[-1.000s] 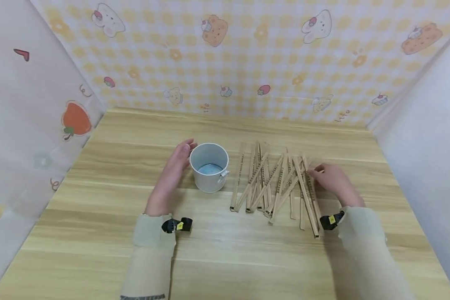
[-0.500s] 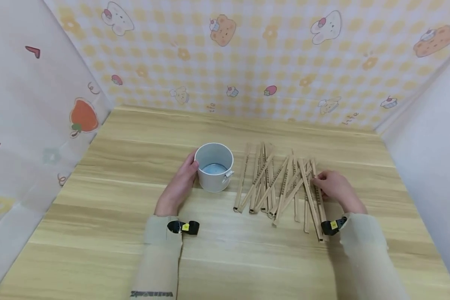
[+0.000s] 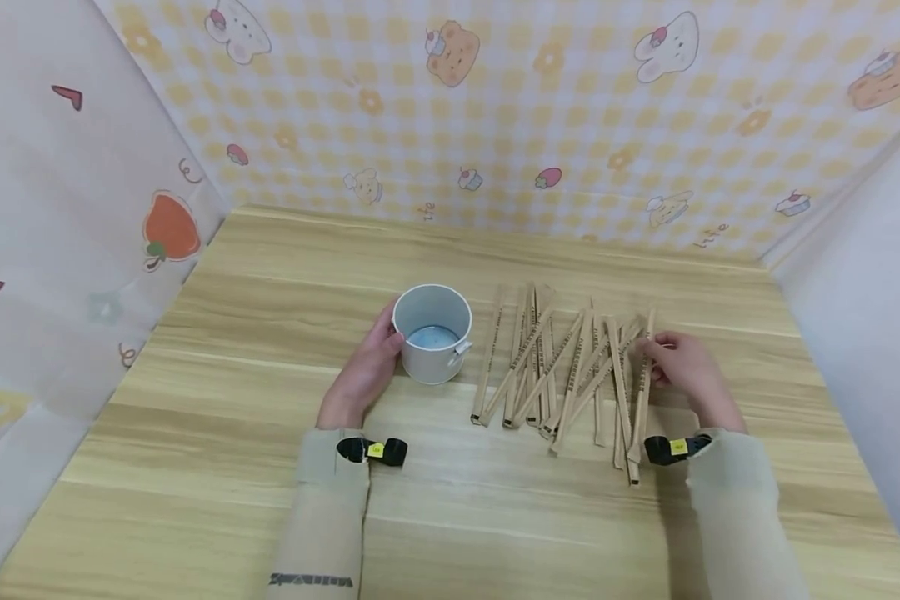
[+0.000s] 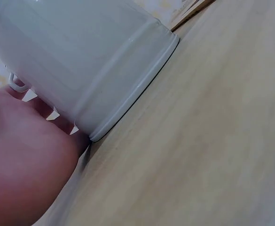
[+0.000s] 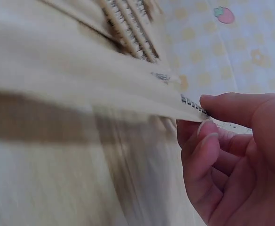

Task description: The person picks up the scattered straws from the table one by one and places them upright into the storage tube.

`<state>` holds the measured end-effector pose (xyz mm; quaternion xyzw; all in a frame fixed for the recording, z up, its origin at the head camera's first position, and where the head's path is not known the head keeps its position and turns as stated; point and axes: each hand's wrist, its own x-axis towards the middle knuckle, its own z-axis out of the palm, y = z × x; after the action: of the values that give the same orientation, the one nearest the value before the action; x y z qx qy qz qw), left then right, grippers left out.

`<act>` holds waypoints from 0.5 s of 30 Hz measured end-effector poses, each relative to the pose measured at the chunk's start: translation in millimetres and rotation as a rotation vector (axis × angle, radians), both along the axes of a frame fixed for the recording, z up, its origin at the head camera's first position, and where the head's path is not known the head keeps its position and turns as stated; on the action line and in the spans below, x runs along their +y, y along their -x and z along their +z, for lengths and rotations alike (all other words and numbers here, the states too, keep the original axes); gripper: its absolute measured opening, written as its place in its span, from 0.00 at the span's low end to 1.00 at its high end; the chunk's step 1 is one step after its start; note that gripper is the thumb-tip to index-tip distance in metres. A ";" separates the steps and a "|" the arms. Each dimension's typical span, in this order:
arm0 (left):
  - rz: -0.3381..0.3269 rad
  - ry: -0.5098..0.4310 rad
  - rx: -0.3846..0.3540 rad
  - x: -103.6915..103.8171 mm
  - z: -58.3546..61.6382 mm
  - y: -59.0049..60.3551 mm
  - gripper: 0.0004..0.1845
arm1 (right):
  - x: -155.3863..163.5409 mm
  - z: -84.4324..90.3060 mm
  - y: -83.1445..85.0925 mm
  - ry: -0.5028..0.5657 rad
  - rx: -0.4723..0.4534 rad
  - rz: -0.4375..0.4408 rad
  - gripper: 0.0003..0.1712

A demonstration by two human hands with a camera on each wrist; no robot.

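Note:
A small white metal pail [image 3: 429, 367] stands upright on the wooden table, a small ear on its side. My left hand [image 3: 369, 365] holds it from the left, thumb by the rim; in the left wrist view the fingers [image 4: 43, 107] reach behind its wall. Between thumb and fingertips, my right hand [image 3: 692, 373] pinches a slim paper-wrapped straw [image 3: 642, 392] with dark print. In the right wrist view that straw [image 5: 128, 84] stretches away from the pinch, large and blurred. Several similar wrapped straws [image 3: 543, 367] lie loosely crossed between the pail and my right hand.
The wood-grain tabletop [image 3: 495, 533] reaches back to a yellow checked backdrop [image 3: 510, 108] with cartoon prints. Pale side walls [image 3: 37, 192] border it left and right. Black wrist cameras [image 3: 375, 451] sit at both cuffs.
My left hand has closed in from beside the pail to hold it. My right hand has pinched the rightmost straw and turned it, so its upper end now leans right.

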<state>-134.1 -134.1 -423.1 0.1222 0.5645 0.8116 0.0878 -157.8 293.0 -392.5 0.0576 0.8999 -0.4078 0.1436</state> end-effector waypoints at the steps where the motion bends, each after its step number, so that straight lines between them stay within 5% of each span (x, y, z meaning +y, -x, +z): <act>1: 0.004 0.005 -0.006 0.7 -0.8 -0.1 0.38 | 0.6 0.2 0.6 0.012 0.008 -0.009 0.28; 15: -0.047 -0.019 -0.008 -0.4 -5.5 3.3 0.52 | -26.7 11.5 7.2 0.316 0.046 -0.163 0.30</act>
<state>-137.4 -134.5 -428.6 0.1327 0.5533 0.8153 0.1079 -165.0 266.4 -381.0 0.0975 0.8199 -0.5557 0.0967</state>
